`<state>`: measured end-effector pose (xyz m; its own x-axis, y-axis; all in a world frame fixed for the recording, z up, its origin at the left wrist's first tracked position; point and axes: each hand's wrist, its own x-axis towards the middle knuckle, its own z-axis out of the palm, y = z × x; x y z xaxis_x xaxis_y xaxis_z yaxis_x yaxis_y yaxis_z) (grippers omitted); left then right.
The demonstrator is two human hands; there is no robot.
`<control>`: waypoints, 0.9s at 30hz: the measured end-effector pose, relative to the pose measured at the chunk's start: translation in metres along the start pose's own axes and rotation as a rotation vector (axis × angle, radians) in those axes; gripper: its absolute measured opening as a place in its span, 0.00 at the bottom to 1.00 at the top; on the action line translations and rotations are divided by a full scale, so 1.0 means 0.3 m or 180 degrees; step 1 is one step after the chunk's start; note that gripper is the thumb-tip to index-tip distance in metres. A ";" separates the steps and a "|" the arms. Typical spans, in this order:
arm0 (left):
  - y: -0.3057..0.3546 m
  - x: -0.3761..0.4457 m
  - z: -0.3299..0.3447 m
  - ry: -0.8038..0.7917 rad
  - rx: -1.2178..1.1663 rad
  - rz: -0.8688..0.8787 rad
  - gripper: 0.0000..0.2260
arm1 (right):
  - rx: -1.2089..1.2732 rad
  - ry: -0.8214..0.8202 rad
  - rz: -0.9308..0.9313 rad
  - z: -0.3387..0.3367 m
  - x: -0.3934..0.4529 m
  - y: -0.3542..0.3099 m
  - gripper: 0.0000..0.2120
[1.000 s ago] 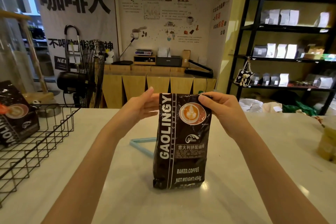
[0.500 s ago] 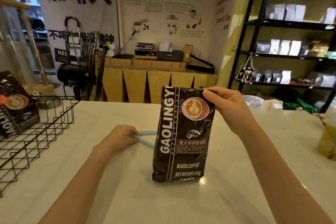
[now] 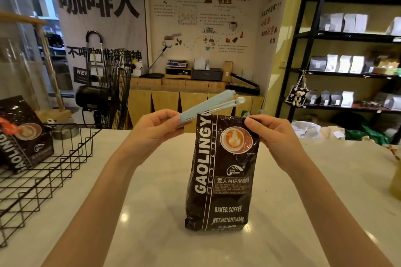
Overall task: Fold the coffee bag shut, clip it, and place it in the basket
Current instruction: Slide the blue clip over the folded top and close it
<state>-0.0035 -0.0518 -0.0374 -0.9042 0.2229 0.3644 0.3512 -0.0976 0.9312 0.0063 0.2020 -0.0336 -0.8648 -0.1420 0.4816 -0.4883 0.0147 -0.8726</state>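
Note:
A dark brown coffee bag (image 3: 221, 182) stands upright on the white counter, its top folded down. My right hand (image 3: 272, 136) pinches the folded top at its right corner. My left hand (image 3: 155, 130) holds a long light-blue sealing clip (image 3: 208, 105) by one end, just above and left of the bag's top. The clip's two arms are slightly apart and point up to the right, behind the bag's top edge. A black wire basket (image 3: 50, 171) sits at the left of the counter.
A second coffee bag (image 3: 23, 134) with an orange clip leans inside the basket. A black floor fan (image 3: 110, 91) stands behind the counter at the left. Dark shelving (image 3: 347, 71) with pouches fills the right. A yellowish object (image 3: 396, 182) sits at the counter's right edge.
My left hand left the bag top, reached down to the clip on the counter, and has lifted it up beside the bag's top. My right hand kept its hold on the fold.

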 end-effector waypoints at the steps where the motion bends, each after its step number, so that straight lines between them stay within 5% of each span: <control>1: 0.017 -0.006 0.015 -0.0044 0.0051 0.0056 0.10 | 0.0028 0.0001 0.0002 0.001 0.001 0.000 0.08; 9: 0.048 -0.025 0.095 0.0041 0.0562 0.0508 0.08 | -0.0037 0.0170 0.0013 -0.001 0.005 0.008 0.08; 19: 0.033 -0.028 0.162 0.0052 0.0493 0.0468 0.17 | -0.0090 0.0123 -0.0169 0.017 -0.001 0.003 0.06; 27: 0.054 -0.033 0.152 0.0117 0.0727 0.0528 0.14 | 0.0156 -0.0091 0.0170 -0.029 0.011 -0.041 0.20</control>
<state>0.0222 -0.0112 -0.0255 -0.8365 0.1863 0.5153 0.5370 0.0921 0.8385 0.0085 0.2101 -0.0206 -0.8855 -0.1707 0.4322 -0.4345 -0.0252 -0.9003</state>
